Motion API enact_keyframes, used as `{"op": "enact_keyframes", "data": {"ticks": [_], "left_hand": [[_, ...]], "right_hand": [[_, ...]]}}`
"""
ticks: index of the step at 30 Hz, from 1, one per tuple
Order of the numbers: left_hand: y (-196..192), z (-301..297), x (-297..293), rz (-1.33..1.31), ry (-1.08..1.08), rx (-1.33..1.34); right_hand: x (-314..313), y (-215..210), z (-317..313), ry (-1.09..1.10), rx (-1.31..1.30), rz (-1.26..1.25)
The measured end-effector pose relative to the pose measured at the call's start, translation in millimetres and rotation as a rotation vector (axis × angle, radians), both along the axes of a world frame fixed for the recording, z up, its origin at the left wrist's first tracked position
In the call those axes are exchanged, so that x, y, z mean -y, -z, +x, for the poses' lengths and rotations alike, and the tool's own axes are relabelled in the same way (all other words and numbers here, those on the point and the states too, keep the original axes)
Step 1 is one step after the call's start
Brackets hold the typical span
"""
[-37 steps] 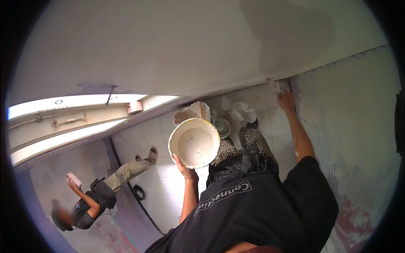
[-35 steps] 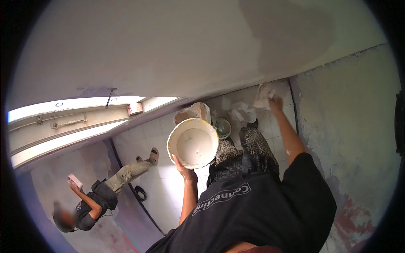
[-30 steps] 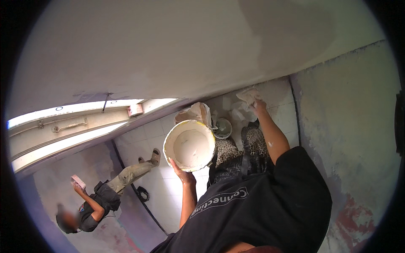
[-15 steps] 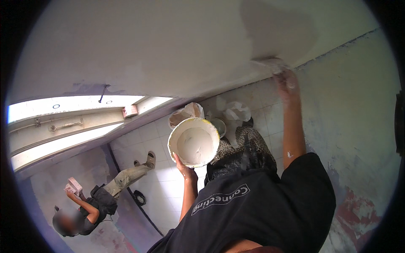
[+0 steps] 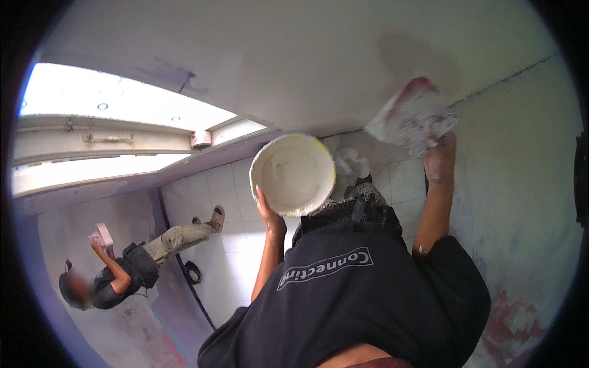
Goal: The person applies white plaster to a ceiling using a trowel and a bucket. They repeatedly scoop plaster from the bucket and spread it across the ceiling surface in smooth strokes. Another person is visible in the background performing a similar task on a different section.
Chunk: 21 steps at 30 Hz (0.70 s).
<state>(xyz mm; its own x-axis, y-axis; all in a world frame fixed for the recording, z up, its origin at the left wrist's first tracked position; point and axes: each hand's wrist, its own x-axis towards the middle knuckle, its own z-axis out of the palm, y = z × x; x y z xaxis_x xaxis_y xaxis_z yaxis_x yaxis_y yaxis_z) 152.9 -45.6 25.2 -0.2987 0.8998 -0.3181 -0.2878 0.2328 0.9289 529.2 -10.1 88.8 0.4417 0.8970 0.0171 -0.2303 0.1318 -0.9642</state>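
My left hand (image 5: 270,216) grips the near-left side of a round white bucket (image 5: 254,178), its thumb over the rim. Pale, smooth putty (image 5: 296,175) lies inside the bucket, which is held in front of my body. Off to the right, my right hand (image 5: 440,161) is closed around a wide putty knife (image 5: 410,113). Its broad blade is smeared with white putty and shows reddish streaks. The blade is raised close to the wall (image 5: 294,80); whether it touches I cannot tell. The knife's handle is hidden in my fingers.
At the left a co-worker (image 5: 132,267) stands holding a pinkish, box-like thing (image 5: 105,236). A window (image 5: 141,95) opens in the wall, with a small pinkish tin (image 5: 200,140) on its ledge. A crumpled translucent bag (image 5: 353,162) lies on the tiled floor (image 5: 233,236) behind the bucket.
The putty knife has turned, its broad face now visible instead of its edge. My right hand has moved slightly right and lower in view. The bucket appears higher, and the view has shifted.
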Motion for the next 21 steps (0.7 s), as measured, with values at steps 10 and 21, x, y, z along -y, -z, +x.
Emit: {"op": "enact_keyframes", "data": {"ticks": [10,21], "left_hand": [[-38.4,71.9,-57.3,0.165,0.323,0.011],[-43.9,102.1,-66.2,0.166,0.412,-0.04]], "right_hand": [[4.2,-71.5,-93.0,-0.433,1.401,-0.252],[31.6,-46.3,-90.6,-0.559,1.704,0.229]]}}
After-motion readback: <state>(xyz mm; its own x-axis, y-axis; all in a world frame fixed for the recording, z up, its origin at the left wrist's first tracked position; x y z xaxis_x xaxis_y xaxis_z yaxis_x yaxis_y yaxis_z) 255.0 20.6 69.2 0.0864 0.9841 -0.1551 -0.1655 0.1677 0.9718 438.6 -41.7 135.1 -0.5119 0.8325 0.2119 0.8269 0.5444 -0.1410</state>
